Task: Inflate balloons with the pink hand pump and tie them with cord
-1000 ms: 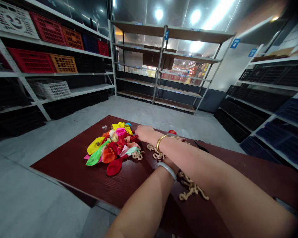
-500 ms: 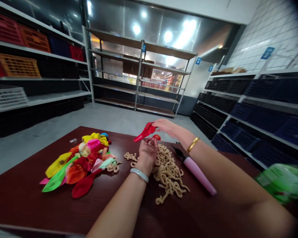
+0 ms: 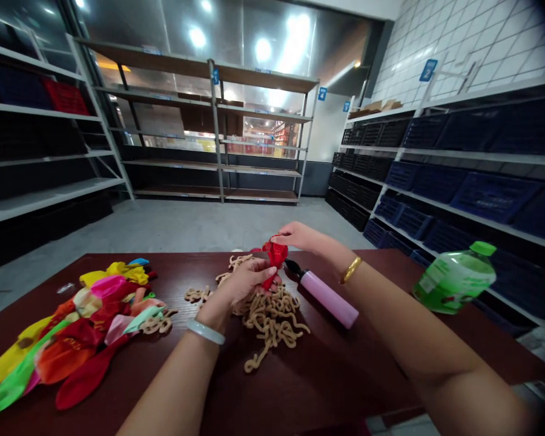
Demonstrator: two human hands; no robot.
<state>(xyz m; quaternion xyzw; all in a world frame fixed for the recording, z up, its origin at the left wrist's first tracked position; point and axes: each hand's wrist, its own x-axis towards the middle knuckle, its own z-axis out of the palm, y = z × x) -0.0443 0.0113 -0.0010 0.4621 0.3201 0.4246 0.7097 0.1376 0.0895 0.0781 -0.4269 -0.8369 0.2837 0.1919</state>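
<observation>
Right hand (image 3: 300, 235): yours, nearly closed, thumb and fingertips pinched on the upper end of one red balloon (image 3: 278, 251); gold bangle (image 3: 350, 270) worn at the wrist. Left hand (image 3: 249, 280): yours also, partly closed, its thumb laid against the same balloon lower down, its fingers curled under and partly hidden; pale bangle (image 3: 206, 331) at the wrist. Red balloon: one, limp, held up between your two hands, above the far end of a heap of beige curly strands (image 3: 275, 324).

Also on the dark red-brown bench (image 3: 345, 375) before you: the strand heap itself, below and just beside your left hand; one pink pump (image 3: 329, 298) with a black nozzle (image 3: 293, 267), lying aslant to the right of the heap, nozzle end near the balloon; one pile of limp balloons (image 3: 91, 332), mixed colours, well to your left, with a small cluster of strands (image 3: 157, 323) at its right edge; one green bottle (image 3: 458, 280), green-capped, standing near the right edge.
</observation>
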